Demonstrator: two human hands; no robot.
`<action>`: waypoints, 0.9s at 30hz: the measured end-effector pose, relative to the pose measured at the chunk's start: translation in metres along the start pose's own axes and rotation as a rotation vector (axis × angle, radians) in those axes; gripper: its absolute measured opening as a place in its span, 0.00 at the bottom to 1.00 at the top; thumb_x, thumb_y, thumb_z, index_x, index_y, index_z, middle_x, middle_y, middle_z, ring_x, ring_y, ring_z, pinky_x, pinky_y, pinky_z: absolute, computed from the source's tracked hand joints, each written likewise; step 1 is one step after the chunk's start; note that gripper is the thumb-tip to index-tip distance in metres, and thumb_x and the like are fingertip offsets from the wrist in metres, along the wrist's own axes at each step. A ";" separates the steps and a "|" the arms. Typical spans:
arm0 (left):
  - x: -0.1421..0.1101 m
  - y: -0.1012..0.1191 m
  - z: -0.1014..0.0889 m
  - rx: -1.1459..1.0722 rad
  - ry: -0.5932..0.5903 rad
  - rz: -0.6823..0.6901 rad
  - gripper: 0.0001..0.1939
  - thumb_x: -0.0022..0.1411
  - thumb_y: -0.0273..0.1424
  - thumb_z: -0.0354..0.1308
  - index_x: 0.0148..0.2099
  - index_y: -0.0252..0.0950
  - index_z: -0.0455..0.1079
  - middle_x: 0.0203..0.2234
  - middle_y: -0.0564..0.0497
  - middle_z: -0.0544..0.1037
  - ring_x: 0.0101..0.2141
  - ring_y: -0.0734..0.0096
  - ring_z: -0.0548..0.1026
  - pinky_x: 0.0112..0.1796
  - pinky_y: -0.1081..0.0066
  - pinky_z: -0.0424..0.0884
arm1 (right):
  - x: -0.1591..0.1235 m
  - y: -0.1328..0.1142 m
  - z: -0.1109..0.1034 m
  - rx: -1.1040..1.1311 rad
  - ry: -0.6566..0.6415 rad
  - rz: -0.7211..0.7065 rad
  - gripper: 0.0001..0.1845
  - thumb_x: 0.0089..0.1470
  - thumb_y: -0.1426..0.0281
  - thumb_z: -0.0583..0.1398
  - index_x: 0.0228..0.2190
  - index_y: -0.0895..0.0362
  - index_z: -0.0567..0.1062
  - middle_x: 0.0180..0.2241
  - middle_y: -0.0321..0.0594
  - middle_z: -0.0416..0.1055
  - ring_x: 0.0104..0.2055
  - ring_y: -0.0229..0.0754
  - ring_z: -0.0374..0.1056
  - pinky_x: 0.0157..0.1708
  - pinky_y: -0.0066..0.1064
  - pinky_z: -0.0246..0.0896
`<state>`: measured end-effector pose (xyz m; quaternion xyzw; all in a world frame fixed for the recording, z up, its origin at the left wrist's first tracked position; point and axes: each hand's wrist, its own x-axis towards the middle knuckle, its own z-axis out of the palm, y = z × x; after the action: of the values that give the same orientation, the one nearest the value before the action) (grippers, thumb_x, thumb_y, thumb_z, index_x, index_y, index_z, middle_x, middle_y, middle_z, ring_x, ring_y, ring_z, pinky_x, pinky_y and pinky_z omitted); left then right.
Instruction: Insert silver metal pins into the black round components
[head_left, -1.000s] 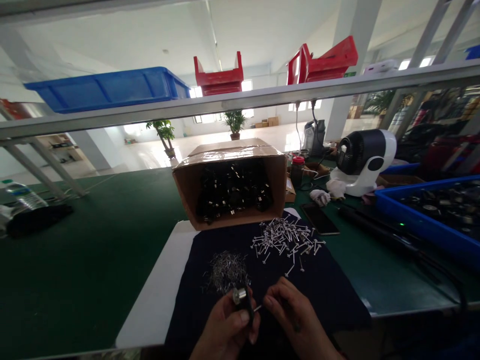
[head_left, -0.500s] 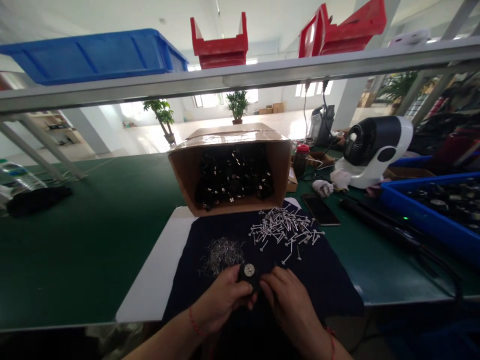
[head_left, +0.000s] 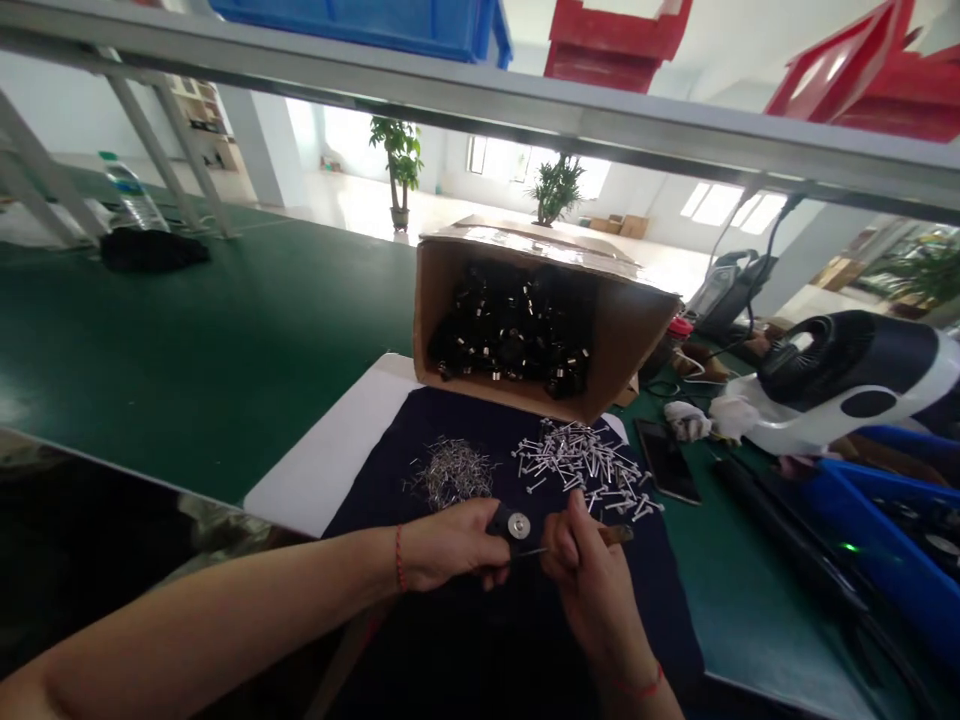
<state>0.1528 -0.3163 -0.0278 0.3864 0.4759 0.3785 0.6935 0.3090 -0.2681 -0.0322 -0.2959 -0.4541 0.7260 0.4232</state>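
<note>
My left hand (head_left: 469, 545) is closed around a small black part with a round silver disc (head_left: 518, 525) on its face. My right hand (head_left: 581, 550) grips a hand tool with a brownish handle (head_left: 616, 535), which sticks out on its right side. The tool's thin metal shaft (head_left: 534, 551) points left and meets the black part's lower edge; whether it sits inside cannot be made out. Just beyond my hands, on a dark cloth (head_left: 390, 470), lie a pile of thin bent metal pins (head_left: 454, 472) and a pile of silver headed rods (head_left: 577, 455).
An open cardboard box (head_left: 630, 340) of black parts lies behind the cloth. To its right are a phone (head_left: 667, 460), a black cordlike bundle (head_left: 795, 530), a fan (head_left: 847, 370) and a blue bin (head_left: 885, 530). A shelf (head_left: 450, 85) with bins crosses above.
The view has turned left and tilted. My right hand has changed its grip, and the tool's shaft and handle now show, with the shaft at the black part. My left hand keeps its hold.
</note>
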 end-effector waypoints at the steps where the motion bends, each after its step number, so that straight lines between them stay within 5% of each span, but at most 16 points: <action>1: 0.001 0.000 0.000 0.003 -0.006 0.005 0.09 0.42 0.26 0.56 0.30 0.36 0.66 0.17 0.57 0.71 0.20 0.77 0.67 0.24 0.74 0.62 | 0.000 0.001 0.000 -0.021 -0.006 -0.004 0.37 0.54 0.45 0.65 0.13 0.56 0.55 0.14 0.27 0.45 0.17 0.28 0.37 0.16 0.25 0.32; 19: 0.013 0.003 -0.009 0.058 -0.179 -0.042 0.05 0.42 0.29 0.59 0.25 0.37 0.65 0.16 0.59 0.67 0.19 0.78 0.65 0.22 0.75 0.60 | 0.002 -0.001 -0.022 -0.365 -0.446 -0.088 0.38 0.66 0.52 0.56 0.10 0.55 0.55 0.11 0.32 0.50 0.16 0.32 0.47 0.21 0.32 0.40; 24: 0.019 0.000 -0.010 0.117 -0.182 -0.056 0.03 0.42 0.28 0.57 0.25 0.37 0.67 0.14 0.58 0.68 0.17 0.77 0.65 0.21 0.76 0.61 | -0.009 0.002 -0.023 -0.496 -0.442 -0.111 0.38 0.69 0.53 0.52 0.10 0.56 0.59 0.12 0.34 0.56 0.17 0.33 0.52 0.23 0.32 0.46; 27: 0.021 -0.003 -0.010 0.147 -0.139 -0.078 0.03 0.40 0.26 0.56 0.24 0.37 0.65 0.13 0.58 0.68 0.17 0.78 0.64 0.20 0.77 0.59 | -0.042 -0.004 -0.039 -0.756 -0.305 -0.244 0.35 0.67 0.54 0.55 0.11 0.55 0.64 0.13 0.36 0.58 0.17 0.35 0.54 0.22 0.33 0.44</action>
<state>0.1490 -0.2966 -0.0404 0.4426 0.4677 0.2876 0.7090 0.3615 -0.2880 -0.0424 -0.2637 -0.7775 0.4883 0.2956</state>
